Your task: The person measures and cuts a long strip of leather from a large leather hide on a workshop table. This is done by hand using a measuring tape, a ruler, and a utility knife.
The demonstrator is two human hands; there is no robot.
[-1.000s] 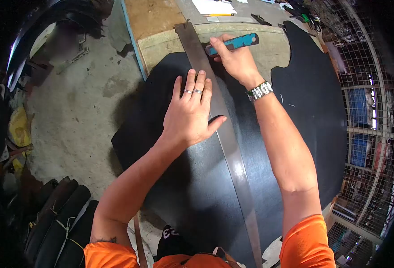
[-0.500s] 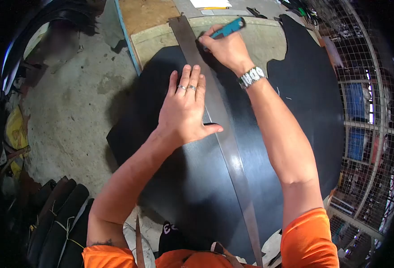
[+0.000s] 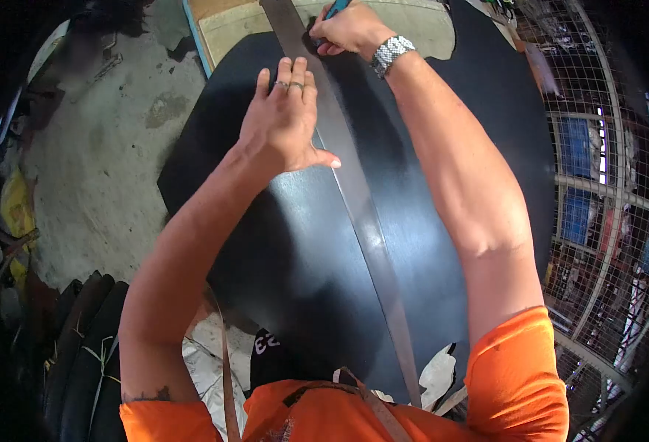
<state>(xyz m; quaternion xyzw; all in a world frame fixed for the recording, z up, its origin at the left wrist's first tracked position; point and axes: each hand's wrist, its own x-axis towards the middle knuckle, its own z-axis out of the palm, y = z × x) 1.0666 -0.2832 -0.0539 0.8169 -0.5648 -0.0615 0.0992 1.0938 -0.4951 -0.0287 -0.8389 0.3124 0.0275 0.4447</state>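
A large black hide-like sheet (image 3: pixel 428 214) spreads over the work surface. Across it lies a long metal straightedge (image 3: pixel 369 228), running from the top of the view down toward my body. My left hand (image 3: pixel 284 118) rests flat with fingers stretched on the sheet along the straightedge's left side, its thumb reaching onto the metal. At the far end, my right hand (image 3: pixel 350 31) grips a teal-handled utility knife (image 3: pixel 335 9). Its lower end is beside the straightedge's right edge; fingers and shadow hide whether the blade touches the sheet.
Pale board (image 3: pixel 243 22) shows beyond the sheet. On the right stands a wire mesh partition (image 3: pixel 612 191) with blue items behind it. Dark rolls (image 3: pixel 89 346) stand at lower left, on the concrete floor (image 3: pixel 103 177). A strap (image 3: pixel 225 361) hangs near my waist.
The whole scene has shifted up and slightly left in view. The knife's handle now stands steeper, with the right hand closed close against the straightedge. The left hand keeps its flat pose.
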